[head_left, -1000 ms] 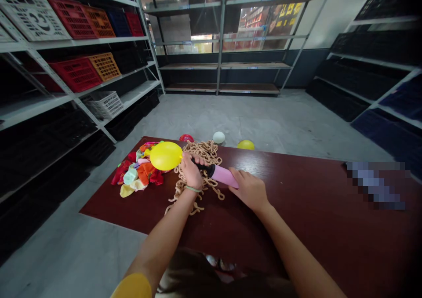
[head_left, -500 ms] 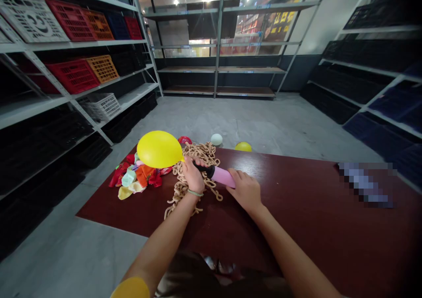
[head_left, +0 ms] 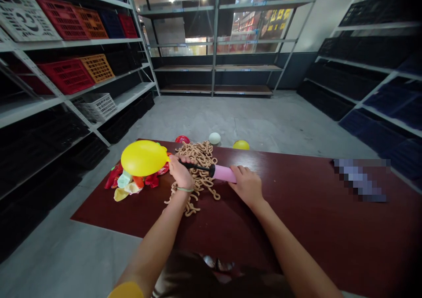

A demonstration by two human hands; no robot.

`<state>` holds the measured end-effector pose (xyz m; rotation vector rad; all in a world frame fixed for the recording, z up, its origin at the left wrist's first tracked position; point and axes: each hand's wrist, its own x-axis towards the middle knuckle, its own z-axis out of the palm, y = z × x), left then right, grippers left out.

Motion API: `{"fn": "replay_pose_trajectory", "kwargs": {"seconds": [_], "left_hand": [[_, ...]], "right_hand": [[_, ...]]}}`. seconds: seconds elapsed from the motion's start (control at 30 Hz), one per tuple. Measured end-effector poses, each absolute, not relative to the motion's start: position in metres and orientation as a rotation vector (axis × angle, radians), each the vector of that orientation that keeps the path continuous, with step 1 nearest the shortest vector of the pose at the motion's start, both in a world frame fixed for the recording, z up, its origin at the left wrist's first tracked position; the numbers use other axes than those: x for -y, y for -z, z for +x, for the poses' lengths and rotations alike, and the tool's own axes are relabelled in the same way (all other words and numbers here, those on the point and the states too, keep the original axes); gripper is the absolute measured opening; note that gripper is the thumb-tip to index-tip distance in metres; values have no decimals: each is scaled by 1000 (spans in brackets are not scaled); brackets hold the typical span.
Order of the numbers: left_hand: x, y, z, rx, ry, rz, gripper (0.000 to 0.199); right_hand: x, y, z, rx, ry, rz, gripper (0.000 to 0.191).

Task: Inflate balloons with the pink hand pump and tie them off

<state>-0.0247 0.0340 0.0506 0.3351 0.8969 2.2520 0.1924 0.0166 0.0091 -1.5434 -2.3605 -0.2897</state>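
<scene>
A pink and black hand pump [head_left: 223,173] is held between my two hands above the dark red table. My left hand [head_left: 182,173] is closed round its black nozzle end, where the neck of an inflated yellow balloon [head_left: 144,158] sits. My right hand [head_left: 247,184] grips the pink barrel, and a thin black rod shows between the hands. Under the pump lies a heap of beige, twisted loops [head_left: 198,150]. Limp balloons [head_left: 123,179] in red, orange, yellow and pale green are piled beneath the yellow balloon.
On the table [head_left: 296,214], a blurred purple item [head_left: 359,179] lies at the right. Beyond the far edge are a red balloon [head_left: 182,139], a pale balloon [head_left: 214,138] and a yellow one [head_left: 241,145]. Shelves [head_left: 74,43] with crates stand left, others behind and right.
My left hand has moved left with the yellow balloon, and more of the pump's black rod shows. The balloon's shape looks slightly flatter, with its neck bunched. The view has shifted a little.
</scene>
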Motion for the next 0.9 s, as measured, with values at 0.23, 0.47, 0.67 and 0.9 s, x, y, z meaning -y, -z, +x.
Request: {"fn": "replay_pose_trajectory", "kwargs": {"seconds": [0.23,0.47,0.67,0.9], "left_hand": [[-42,-47,-3,-899,-2125,414,28],[-43,-65,-49,-902,-2320,319,27],[-40,-49,-4,-861,-2149,465,31],[-47,-48,-22,-898,-2188,431,31]], "right_hand": [[-15,-10,192,2388,289,-1511,43],[-26,-16,210,2351,370,-1537,38],[-8,-17,181,2339,192,-1541,41],[-29,-15,208,2385,341,-1489,38]]}}
